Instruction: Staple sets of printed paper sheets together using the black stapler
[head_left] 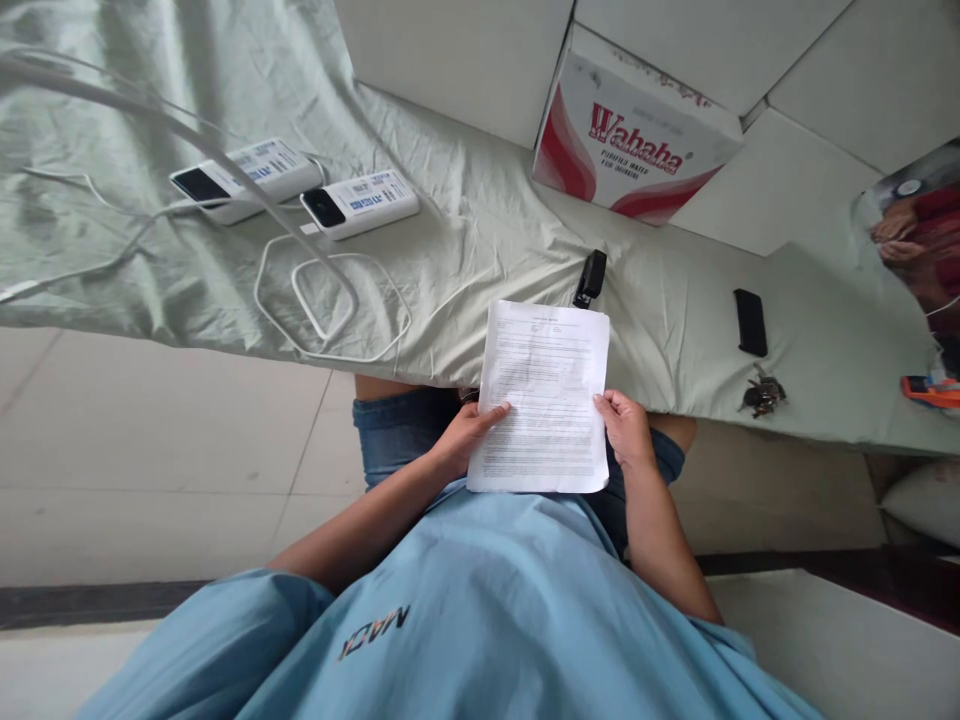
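A stack of printed paper sheets [544,400] is held in front of my body, its upper end over the edge of the cloth-covered table. My left hand [470,432] grips its left edge, thumb on top and the other fingers underneath, mostly hidden. On the opposite edge, my right hand [624,425] pinches the sheets between thumb and fingers. Just beyond the top of the paper, a black stapler [590,278] rests on the cloth. The print is too small to read.
Two white power banks [360,203] with white cables lie at left on the green cloth [465,270]. A Wahaha water carton [630,135] stands at the back. To the right are a black phone-like object [751,322] and keys [763,392]. Another person's hand [896,232] shows far right.
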